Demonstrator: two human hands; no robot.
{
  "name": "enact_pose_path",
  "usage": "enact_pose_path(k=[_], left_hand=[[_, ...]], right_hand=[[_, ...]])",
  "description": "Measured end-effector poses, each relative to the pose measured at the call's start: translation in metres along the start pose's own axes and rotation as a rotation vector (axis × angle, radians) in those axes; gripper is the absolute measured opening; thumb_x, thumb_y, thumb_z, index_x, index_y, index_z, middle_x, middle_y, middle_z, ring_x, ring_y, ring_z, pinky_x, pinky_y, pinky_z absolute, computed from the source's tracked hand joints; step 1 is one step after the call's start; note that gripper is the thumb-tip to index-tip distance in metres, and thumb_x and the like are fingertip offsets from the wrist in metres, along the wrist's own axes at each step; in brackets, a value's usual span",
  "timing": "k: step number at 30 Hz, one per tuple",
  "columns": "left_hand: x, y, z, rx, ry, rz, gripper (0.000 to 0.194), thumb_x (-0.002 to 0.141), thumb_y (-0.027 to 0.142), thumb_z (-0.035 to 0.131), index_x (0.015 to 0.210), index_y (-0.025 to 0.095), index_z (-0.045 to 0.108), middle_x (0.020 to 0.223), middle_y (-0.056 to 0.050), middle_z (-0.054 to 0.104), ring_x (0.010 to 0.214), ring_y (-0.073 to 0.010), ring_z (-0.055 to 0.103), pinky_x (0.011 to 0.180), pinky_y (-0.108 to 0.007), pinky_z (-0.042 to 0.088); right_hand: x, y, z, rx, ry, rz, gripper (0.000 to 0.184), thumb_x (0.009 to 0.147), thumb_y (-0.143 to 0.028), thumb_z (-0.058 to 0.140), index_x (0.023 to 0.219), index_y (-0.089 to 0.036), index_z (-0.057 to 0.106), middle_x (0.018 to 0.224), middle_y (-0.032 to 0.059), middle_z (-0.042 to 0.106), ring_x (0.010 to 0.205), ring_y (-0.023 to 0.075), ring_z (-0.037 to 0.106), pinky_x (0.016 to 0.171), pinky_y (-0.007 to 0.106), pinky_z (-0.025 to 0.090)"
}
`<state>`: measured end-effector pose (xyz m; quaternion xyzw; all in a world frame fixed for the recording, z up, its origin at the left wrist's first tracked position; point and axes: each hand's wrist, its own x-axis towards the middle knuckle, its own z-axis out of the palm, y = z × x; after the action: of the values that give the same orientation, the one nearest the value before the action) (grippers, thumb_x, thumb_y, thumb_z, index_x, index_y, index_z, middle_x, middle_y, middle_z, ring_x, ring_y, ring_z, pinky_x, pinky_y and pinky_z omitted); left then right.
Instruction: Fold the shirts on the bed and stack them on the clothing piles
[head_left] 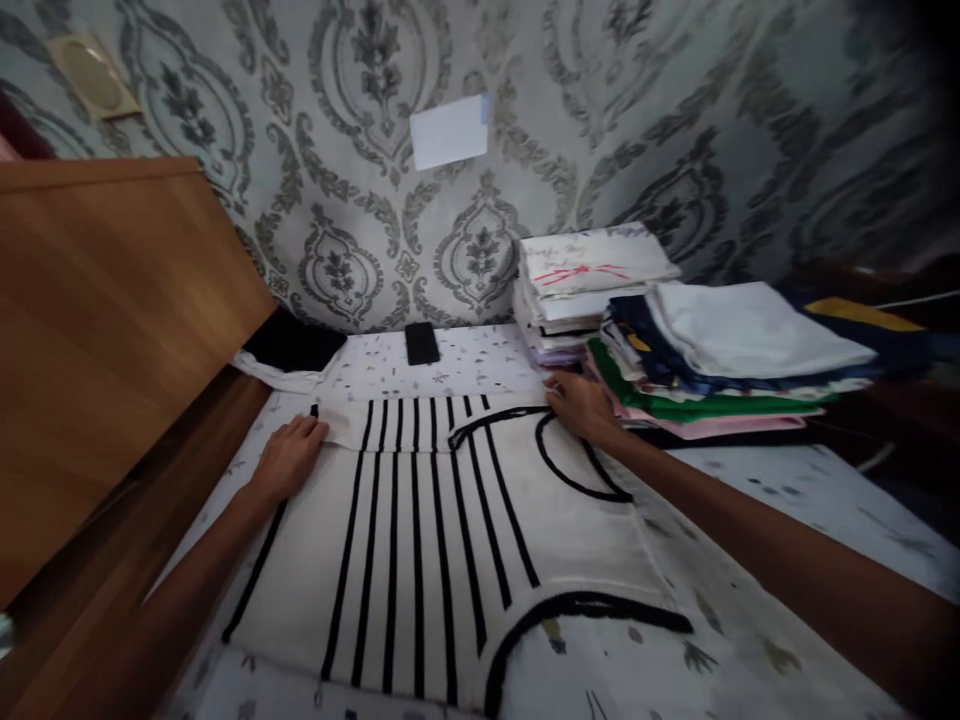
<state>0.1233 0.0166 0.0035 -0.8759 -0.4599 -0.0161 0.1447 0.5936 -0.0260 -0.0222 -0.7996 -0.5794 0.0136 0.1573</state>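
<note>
Top [469,525]: white, with thick black edges, lying flat and turned sideways across the middle and bottom of the frame.
Lines [393,560]: thin, black, side by side, running up and down the frame.
Bottom edge [255,572]: black and slanted, on the left.
Neck [564,473]: a round black curve, right of the middle.
Arm hole [559,604]: a big black curve, low and right of the middle.
Fold [409,425]: a striped strip turned over along the far side.

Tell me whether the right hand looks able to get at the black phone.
Probably yes: only the flat patterned sheet seems to lie between the right hand and the black phone, though the hand would likely have to leave the striped shirt first.
</note>
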Motion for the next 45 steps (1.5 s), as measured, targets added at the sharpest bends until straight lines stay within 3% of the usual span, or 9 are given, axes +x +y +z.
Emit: enact_pose_path(k=[6,12,17,21,24,29,37,41,45], left_hand=[[-0.012,-0.02,0.003,-0.09,-0.001,-0.098,0.03,0.092,0.012,0.041,0.102,0.023,0.066,0.105,-0.009,0.066,0.104,-0.025,0.058,0.089,-0.037,0.047],[-0.01,-0.026,-0.008,-0.073,-0.037,-0.14,0.034,0.084,0.006,0.042,0.101,0.022,0.068,0.106,-0.01,0.067,0.107,-0.0288,0.059,0.092,-0.043,0.046],[0.025,0.017,-0.008,-0.37,0.061,-0.134,0.045,0.09,0.009,0.032,0.125,0.014,0.06,0.129,-0.014,0.063,0.124,-0.0264,0.054,0.109,-0.044,0.04],[0.053,0.056,0.015,-0.437,-0.024,-0.052,0.049,0.1,0.039,0.035,0.144,0.019,0.044,0.153,-0.009,0.046,0.143,-0.021,0.038,0.117,-0.036,0.032],[0.053,0.051,0.029,-0.412,-0.125,-0.11,0.058,0.098,0.049,0.04,0.148,0.018,0.039,0.16,-0.012,0.034,0.15,-0.0258,0.025,0.121,-0.044,0.021],[0.032,0.001,0.037,-0.383,-0.194,-0.253,0.07,0.099,0.051,0.033,0.152,0.004,0.028,0.161,-0.023,0.022,0.151,-0.0355,0.017,0.118,-0.06,0.016],[0.022,-0.019,0.049,-0.258,-0.237,-0.37,0.077,0.098,0.057,0.018,0.157,0.008,0.019,0.164,-0.015,0.017,0.153,-0.0272,0.014,0.12,-0.052,0.021],[0.022,-0.018,0.049,-0.26,-0.229,-0.366,0.078,0.097,0.056,0.019,0.157,0.006,0.019,0.164,-0.015,0.017,0.152,-0.0289,0.016,0.119,-0.054,0.023],[0.022,-0.019,0.05,-0.28,-0.211,-0.376,0.078,0.096,0.056,0.02,0.157,0.006,0.019,0.164,-0.016,0.017,0.152,-0.0289,0.016,0.119,-0.054,0.022]], right_hand=[[-0.018,-0.021,-0.011,-0.212,0.095,-0.191,0.03,0.089,-0.016,0.048,0.112,-0.013,0.067,0.116,0.0242,0.062,0.1,0.033,0.061,0.077,0.041,0.046],[-0.037,-0.088,0.0,-0.069,0.033,-0.619,0.028,0.092,-0.021,0.048,0.11,-0.017,0.069,0.125,0.0166,0.062,0.118,0.0313,0.054,0.098,0.045,0.043],[-0.045,-0.15,0.033,0.043,-0.06,-0.723,0.04,0.098,-0.03,0.042,0.131,-0.014,0.059,0.152,0.017,0.045,0.143,0.0294,0.037,0.115,0.049,0.03],[-0.05,-0.171,0.052,0.058,-0.168,-0.678,0.055,0.1,-0.043,0.039,0.147,-0.014,0.044,0.158,0.0167,0.035,0.149,0.0284,0.025,0.119,0.054,0.02],[-0.053,-0.172,0.056,0.062,-0.214,-0.654,0.061,0.101,-0.049,0.035,0.152,-0.015,0.038,0.16,0.0154,0.03,0.151,0.0274,0.02,0.121,0.053,0.016],[-0.053,-0.169,0.052,0.045,-0.262,-0.629,0.065,0.101,-0.054,0.026,0.154,-0.018,0.033,0.163,0.0117,0.025,0.152,0.0261,0.015,0.122,0.053,0.011],[-0.056,-0.151,0.04,-0.03,-0.333,-0.469,0.084,0.097,-0.067,0.014,0.157,-0.009,0.022,0.165,0.015,0.013,0.153,0.0267,0.005,0.122,0.055,0.004],[-0.056,-0.126,0.031,-0.084,-0.31,-0.401,0.09,0.094,-0.072,0.016,0.157,-0.007,0.024,0.163,0.0178,0.018,0.153,0.0291,0.009,0.121,0.056,0.003],[-0.051,-0.076,0.022,-0.13,-0.25,-0.262,0.085,0.097,-0.066,0.019,0.155,-0.005,0.027,0.162,0.019,0.023,0.152,0.0298,0.014,0.121,0.055,0.008]])
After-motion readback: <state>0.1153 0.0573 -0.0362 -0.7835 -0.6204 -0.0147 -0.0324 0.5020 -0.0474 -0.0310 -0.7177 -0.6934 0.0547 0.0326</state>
